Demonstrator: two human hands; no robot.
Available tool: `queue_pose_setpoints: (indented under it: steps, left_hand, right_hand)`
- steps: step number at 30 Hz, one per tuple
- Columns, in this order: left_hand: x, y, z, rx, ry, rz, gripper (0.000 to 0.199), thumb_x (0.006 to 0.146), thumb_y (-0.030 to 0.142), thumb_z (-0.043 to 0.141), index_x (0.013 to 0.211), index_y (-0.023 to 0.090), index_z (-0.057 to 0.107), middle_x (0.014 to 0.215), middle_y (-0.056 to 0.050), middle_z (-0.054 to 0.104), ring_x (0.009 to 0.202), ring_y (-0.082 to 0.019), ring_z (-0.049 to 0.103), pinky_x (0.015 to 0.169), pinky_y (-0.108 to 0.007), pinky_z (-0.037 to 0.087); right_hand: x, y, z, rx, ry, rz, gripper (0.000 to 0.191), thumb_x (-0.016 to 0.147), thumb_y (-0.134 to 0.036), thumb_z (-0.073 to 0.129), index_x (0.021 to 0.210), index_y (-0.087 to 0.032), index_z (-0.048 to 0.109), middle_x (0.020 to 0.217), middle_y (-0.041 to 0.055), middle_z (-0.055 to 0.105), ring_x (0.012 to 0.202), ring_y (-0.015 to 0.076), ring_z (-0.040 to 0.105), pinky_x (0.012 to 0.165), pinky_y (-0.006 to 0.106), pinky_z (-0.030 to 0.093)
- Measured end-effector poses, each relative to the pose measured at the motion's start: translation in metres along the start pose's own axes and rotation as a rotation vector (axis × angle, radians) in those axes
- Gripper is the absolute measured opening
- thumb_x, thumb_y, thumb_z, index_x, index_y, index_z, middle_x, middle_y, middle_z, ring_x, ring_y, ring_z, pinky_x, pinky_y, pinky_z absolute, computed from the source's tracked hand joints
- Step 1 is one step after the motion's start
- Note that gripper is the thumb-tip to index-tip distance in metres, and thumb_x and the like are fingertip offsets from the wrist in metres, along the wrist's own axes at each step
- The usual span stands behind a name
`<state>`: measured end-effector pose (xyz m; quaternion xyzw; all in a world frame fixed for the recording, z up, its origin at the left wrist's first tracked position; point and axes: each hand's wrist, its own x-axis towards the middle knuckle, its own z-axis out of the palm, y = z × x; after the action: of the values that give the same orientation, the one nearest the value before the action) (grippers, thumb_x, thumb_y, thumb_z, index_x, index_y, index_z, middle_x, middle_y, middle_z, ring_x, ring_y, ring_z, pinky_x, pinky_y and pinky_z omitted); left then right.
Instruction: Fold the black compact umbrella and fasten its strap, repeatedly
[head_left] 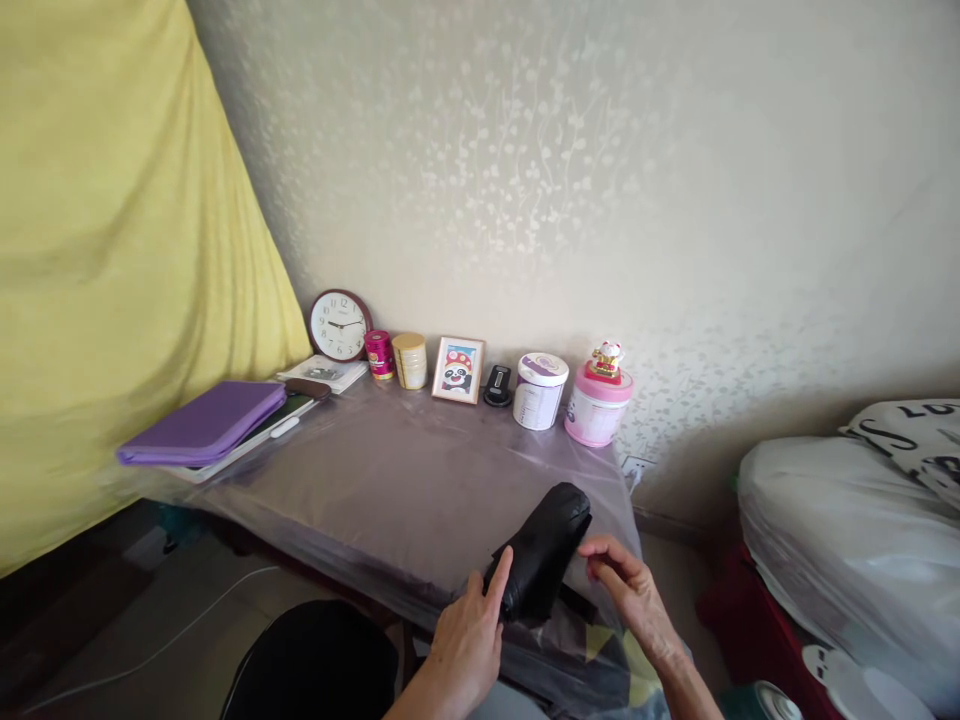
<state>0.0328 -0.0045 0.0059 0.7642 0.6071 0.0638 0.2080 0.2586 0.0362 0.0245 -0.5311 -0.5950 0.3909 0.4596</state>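
A shiny black, soft-looking rolled bundle [546, 545] lies slantwise near the table's front right corner, its rounded end pointing away from me. My left hand [469, 635] is closed around its near end, with the index finger stretched along its side. My right hand [626, 590] is at the bundle's right edge, fingers curled and fingertips pressed together. Whatever is between those fingertips is too small to make out. A short dark strap or flap [577, 605] sticks out below the bundle on the right.
Plastic film covers the table [360, 470]. Along the wall stand a clock [340, 325], small tins, a framed panda picture [457, 370], a white tub [540, 392] and a pink tub [598, 408] with a cat figurine. A purple folder [202, 420] lies left. Wrapped bedding [832, 530] is right.
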Motion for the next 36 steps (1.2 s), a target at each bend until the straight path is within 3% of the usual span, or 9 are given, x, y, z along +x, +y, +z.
queue_pose_setpoints:
  steps: [5, 8, 14, 16, 20, 22, 25, 30, 36]
  left_hand:
    - [0.001, -0.003, -0.004, -0.111, -0.004, -0.007, 0.077, 0.078, 0.014, 0.042, 0.138, 0.034, -0.001, 0.106, -0.006, 0.051, 0.086, -0.018, 0.056, 0.074, -0.029, 0.042]
    - [0.004, -0.008, -0.01, -0.388, -0.025, -0.005, 0.073, 0.076, 0.018, 0.046, 0.138, 0.031, 0.011, 0.099, -0.005, 0.055, 0.088, -0.017, 0.056, 0.078, -0.029, 0.042]
    - [0.009, -0.025, -0.021, -1.111, -0.343, -0.157, 0.073, 0.08, 0.032, 0.037, 0.138, 0.027, -0.007, 0.065, 0.004, 0.05, 0.051, -0.013, 0.053, 0.049, -0.025, 0.043]
    - [0.006, -0.029, -0.022, -1.002, -0.251, -0.184, 0.073, 0.083, 0.035, 0.034, 0.136, 0.027, -0.016, 0.07, 0.002, 0.053, 0.059, -0.015, 0.057, 0.054, -0.027, 0.045]
    - [-0.002, -0.027, -0.02, -0.254, 0.074, -0.077, 0.082, 0.078, 0.02, 0.045, 0.137, 0.034, -0.01, 0.108, -0.008, 0.051, 0.086, -0.018, 0.057, 0.074, -0.031, 0.042]
    - [-0.002, -0.024, -0.017, 0.04, 0.092, -0.117, 0.082, 0.077, 0.009, 0.041, 0.137, 0.036, -0.009, 0.116, -0.011, 0.046, 0.085, -0.019, 0.057, 0.07, -0.029, 0.041]
    - [0.004, -0.023, -0.017, 0.127, 0.053, -0.133, 0.085, 0.073, 0.002, 0.039, 0.137, 0.032, -0.008, 0.107, -0.01, 0.051, 0.082, -0.017, 0.058, 0.068, -0.026, 0.04]
    - [0.011, -0.031, -0.037, -0.294, 0.072, -0.102, 0.077, 0.072, 0.008, 0.044, 0.139, 0.028, 0.01, 0.084, -0.002, 0.058, 0.073, -0.013, 0.058, 0.066, -0.022, 0.04]
    - [0.002, -0.02, -0.058, -1.047, -0.161, -0.089, 0.045, 0.074, 0.036, 0.047, 0.115, 0.019, 0.038, 0.054, 0.009, 0.042, 0.037, -0.007, 0.036, 0.038, -0.02, 0.033]
  right_hand:
    - [-0.01, 0.032, 0.0, 0.166, 0.257, 0.144, 0.024, 0.068, -0.039, 0.06, 0.079, -0.018, 0.063, 0.066, -0.0003, 0.056, 0.057, 0.0118, 0.048, 0.055, 0.024, 0.041]
    - [-0.012, 0.043, 0.005, 0.223, 0.344, 0.167, 0.027, 0.068, -0.04, 0.061, 0.083, -0.018, 0.062, 0.072, 0.0003, 0.057, 0.057, 0.0115, 0.049, 0.055, 0.023, 0.042]
    - [-0.013, 0.042, 0.005, 0.237, 0.332, 0.186, 0.028, 0.066, -0.041, 0.062, 0.081, -0.017, 0.063, 0.064, -0.0005, 0.056, 0.055, 0.0121, 0.049, 0.052, 0.023, 0.042]
    - [-0.013, 0.042, 0.004, 0.226, 0.336, 0.178, 0.028, 0.067, -0.041, 0.061, 0.08, -0.018, 0.064, 0.064, -0.0008, 0.056, 0.054, 0.0117, 0.049, 0.052, 0.023, 0.042]
    - [-0.012, 0.045, 0.005, 0.185, 0.337, 0.138, 0.027, 0.067, -0.042, 0.06, 0.079, -0.018, 0.065, 0.064, -0.0007, 0.057, 0.054, 0.0117, 0.049, 0.054, 0.023, 0.042]
    - [-0.012, 0.045, 0.005, 0.174, 0.334, 0.131, 0.028, 0.068, -0.042, 0.059, 0.08, -0.017, 0.065, 0.063, -0.0005, 0.057, 0.054, 0.0123, 0.05, 0.054, 0.023, 0.041]
    - [-0.013, 0.043, 0.006, 0.185, 0.33, 0.134, 0.027, 0.068, -0.042, 0.058, 0.079, -0.018, 0.065, 0.064, -0.0006, 0.057, 0.053, 0.0122, 0.049, 0.052, 0.023, 0.04]
    - [-0.013, 0.044, 0.007, 0.253, 0.343, 0.093, 0.024, 0.068, -0.04, 0.059, 0.077, -0.019, 0.064, 0.064, -0.0019, 0.056, 0.053, 0.0114, 0.048, 0.052, 0.023, 0.039]
    - [-0.014, 0.056, 0.006, 0.403, 0.475, 0.091, 0.03, 0.064, -0.043, 0.063, 0.082, -0.019, 0.063, 0.059, -0.0027, 0.057, 0.053, 0.013, 0.051, 0.05, 0.023, 0.041]
